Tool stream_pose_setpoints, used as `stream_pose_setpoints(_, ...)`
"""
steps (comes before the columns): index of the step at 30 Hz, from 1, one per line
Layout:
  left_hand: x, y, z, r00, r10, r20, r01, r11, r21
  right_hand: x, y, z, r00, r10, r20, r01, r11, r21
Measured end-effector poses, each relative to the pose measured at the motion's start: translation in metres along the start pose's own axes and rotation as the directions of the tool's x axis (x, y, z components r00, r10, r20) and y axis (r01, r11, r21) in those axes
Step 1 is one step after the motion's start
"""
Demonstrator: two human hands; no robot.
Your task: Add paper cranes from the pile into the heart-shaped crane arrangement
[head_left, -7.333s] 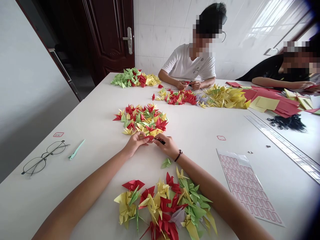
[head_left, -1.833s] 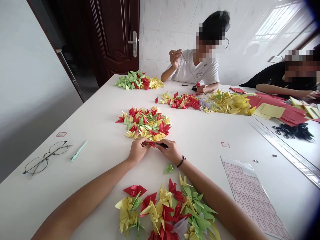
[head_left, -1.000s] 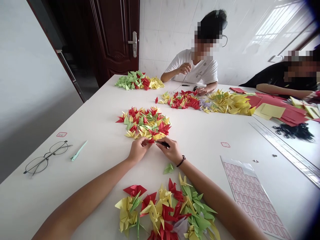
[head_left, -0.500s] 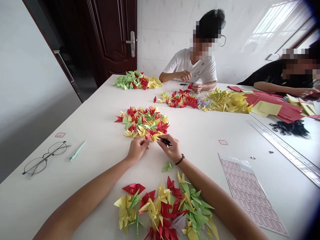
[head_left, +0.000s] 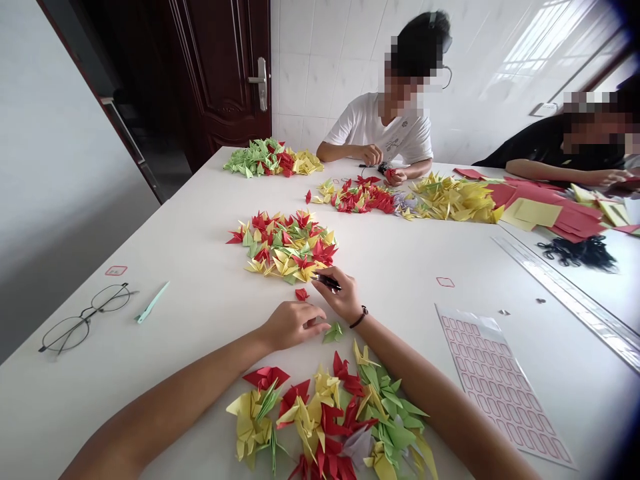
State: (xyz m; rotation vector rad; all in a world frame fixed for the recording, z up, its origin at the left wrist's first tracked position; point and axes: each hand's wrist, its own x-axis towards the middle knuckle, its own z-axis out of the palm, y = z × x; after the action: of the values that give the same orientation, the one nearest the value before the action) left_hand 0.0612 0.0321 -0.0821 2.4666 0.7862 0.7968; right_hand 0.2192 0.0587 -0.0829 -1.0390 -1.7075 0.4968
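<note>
At the white counter (head_left: pixel 195 280), the two hands stand apart: the right hand (head_left: pixel 343 295) pinches a small black tool (head_left: pixel 327 282), while the left hand (head_left: pixel 293 325) lies loosely curled on the smooth top. A red paper crane (head_left: pixel 301 294) sits between them, and a green crane (head_left: pixel 333 333) lies just beside the left hand. Crisp folded heaps of red, yellow and green cranes (head_left: pixel 283 247) spread ahead, with another heap (head_left: pixel 325 413) nearer; beyond, a dark wooden door (head_left: pixel 220 73) meets white tile (head_left: pixel 310 80).
</note>
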Motion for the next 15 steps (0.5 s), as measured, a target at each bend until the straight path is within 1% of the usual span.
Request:
stream_pose_setpoints(5,0.0002,0.0016,0.004,0.992,0.125,-0.013,-0.123,0.988,0.098,0.0006,-0.0005,0.0005,1.0,0.02,-0.005,-0.02,1.0,0.009)
stream_pose_setpoints(9,0.0041,0.0064,0.003,0.979,0.204,0.005,-0.204,0.976,0.072,0.0017,-0.0026,0.0009,0.999,0.032,-0.029,-0.031,0.999,0.014)
stream_pose_setpoints(13,0.0058,0.0092,0.0041,0.972,0.222,0.073,-0.227,0.971,0.068,0.0027,-0.0031,0.0007,0.998,0.045,-0.033,-0.045,0.999,0.017)
stream_pose_setpoints(15,0.0053,0.0077,0.0058,0.972,0.219,0.082,-0.225,0.971,0.08,0.0029,-0.0023,0.0007,0.998,0.051,-0.027,-0.051,0.999,0.02)
